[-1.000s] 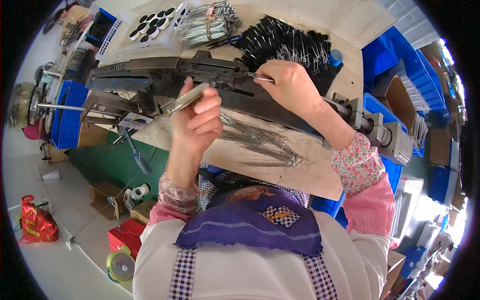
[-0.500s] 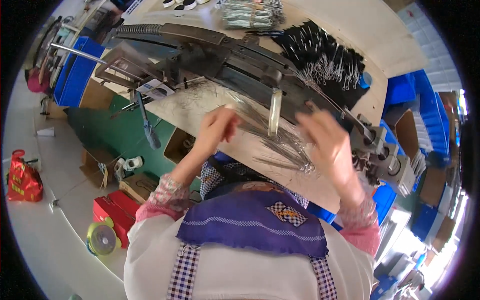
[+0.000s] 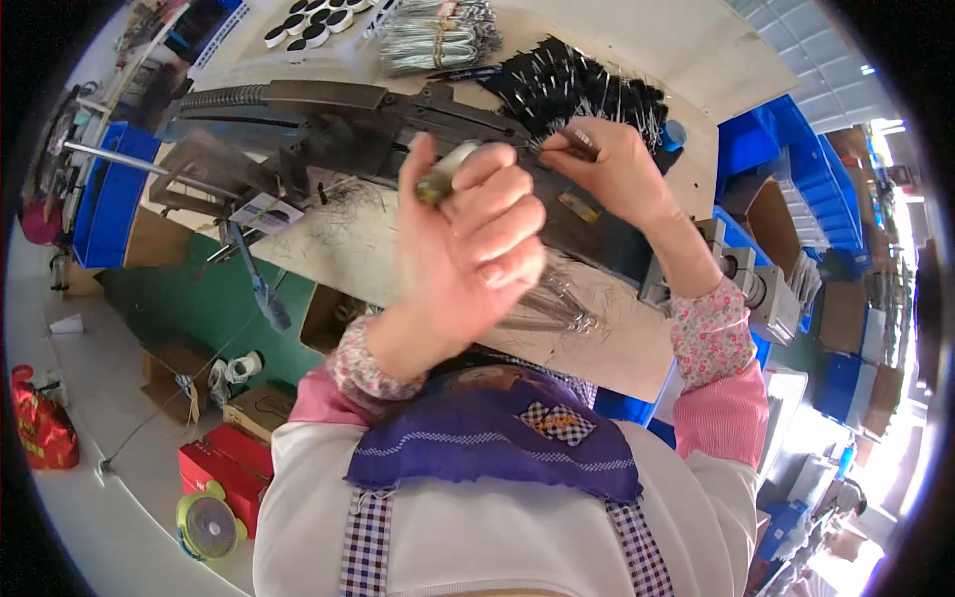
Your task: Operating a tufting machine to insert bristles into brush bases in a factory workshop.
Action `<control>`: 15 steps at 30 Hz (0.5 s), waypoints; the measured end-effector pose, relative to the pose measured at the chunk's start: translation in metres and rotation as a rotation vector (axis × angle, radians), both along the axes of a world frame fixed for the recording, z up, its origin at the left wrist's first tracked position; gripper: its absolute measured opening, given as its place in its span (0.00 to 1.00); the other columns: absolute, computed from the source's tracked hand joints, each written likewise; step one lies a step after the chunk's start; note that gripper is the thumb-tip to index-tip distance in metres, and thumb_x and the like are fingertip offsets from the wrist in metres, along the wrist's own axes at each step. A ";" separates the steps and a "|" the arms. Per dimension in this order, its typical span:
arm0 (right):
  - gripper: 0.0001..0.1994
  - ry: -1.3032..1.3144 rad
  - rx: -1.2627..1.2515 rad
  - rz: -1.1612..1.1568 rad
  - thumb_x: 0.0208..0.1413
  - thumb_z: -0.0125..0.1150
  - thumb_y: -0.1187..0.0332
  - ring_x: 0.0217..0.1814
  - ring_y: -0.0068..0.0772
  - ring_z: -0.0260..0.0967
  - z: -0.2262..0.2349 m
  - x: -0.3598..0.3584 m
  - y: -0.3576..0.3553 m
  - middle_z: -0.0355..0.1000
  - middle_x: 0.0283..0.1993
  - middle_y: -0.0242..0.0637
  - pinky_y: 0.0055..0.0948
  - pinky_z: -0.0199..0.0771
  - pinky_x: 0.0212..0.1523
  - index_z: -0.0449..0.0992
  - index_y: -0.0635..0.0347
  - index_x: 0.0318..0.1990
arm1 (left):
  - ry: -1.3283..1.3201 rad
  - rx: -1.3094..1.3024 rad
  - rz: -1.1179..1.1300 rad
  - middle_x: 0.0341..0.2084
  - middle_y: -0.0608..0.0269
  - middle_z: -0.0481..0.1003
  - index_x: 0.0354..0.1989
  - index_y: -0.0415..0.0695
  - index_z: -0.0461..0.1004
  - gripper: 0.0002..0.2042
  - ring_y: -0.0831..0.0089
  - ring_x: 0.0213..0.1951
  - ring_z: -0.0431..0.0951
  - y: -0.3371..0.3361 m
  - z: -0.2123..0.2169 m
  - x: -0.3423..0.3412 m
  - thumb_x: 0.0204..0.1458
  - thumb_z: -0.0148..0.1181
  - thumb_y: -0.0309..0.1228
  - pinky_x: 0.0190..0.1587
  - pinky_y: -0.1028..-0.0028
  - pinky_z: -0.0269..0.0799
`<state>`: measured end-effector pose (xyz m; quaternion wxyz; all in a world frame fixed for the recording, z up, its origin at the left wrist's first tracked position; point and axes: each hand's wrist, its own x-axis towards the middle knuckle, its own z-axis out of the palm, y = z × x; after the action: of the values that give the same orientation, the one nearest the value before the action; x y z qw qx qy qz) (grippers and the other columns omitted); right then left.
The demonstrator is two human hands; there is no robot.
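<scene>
The left hand (image 3: 477, 239) has its fingers curled round a pale handle (image 3: 446, 173) above the dark machine (image 3: 338, 111); the right hand (image 3: 622, 174), also over the machine, has its fingers pinched together — on what, I cannot tell. On the bench (image 3: 632, 348), loose wires (image 3: 557, 310) lie before the machine, black bristly pieces (image 3: 587, 92) and a wire bundle (image 3: 438, 42) behind it

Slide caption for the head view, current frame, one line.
Left hand holding a blurred pale object, right hand over the machine; loose wires on the bench, black brushes beyond.
</scene>
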<state>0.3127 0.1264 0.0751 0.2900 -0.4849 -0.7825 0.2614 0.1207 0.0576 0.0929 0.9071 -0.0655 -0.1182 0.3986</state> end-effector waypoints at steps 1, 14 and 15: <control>0.05 -0.032 0.108 0.011 0.50 0.63 0.72 0.26 0.35 0.73 0.005 -0.003 -0.006 0.73 0.27 0.39 0.29 0.73 0.31 0.78 0.65 0.32 | 0.104 -0.037 0.037 0.12 0.72 0.57 0.26 0.49 0.65 0.28 0.76 0.12 0.59 0.003 0.000 -0.005 0.58 0.35 0.63 0.13 0.75 0.61; 0.04 -0.097 0.475 0.046 0.42 0.58 0.77 0.32 0.42 0.70 -0.018 -0.005 -0.011 0.67 0.29 0.38 0.35 0.74 0.34 0.74 0.62 0.29 | 0.169 0.224 0.006 0.15 0.62 0.67 0.46 0.41 0.63 0.26 0.75 0.12 0.64 0.011 -0.037 -0.014 0.58 0.46 0.55 0.17 0.77 0.63; 0.04 -0.093 0.469 0.043 0.42 0.58 0.77 0.32 0.42 0.70 -0.018 -0.003 -0.010 0.67 0.29 0.38 0.35 0.74 0.34 0.74 0.62 0.29 | 0.173 0.218 0.003 0.15 0.62 0.67 0.46 0.41 0.63 0.26 0.75 0.12 0.64 0.009 -0.034 -0.011 0.58 0.46 0.55 0.17 0.77 0.63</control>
<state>0.3094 0.1160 0.0569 0.3527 -0.3991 -0.8445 0.0559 0.1094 0.0665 0.0584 0.9150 0.0684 -0.0823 0.3890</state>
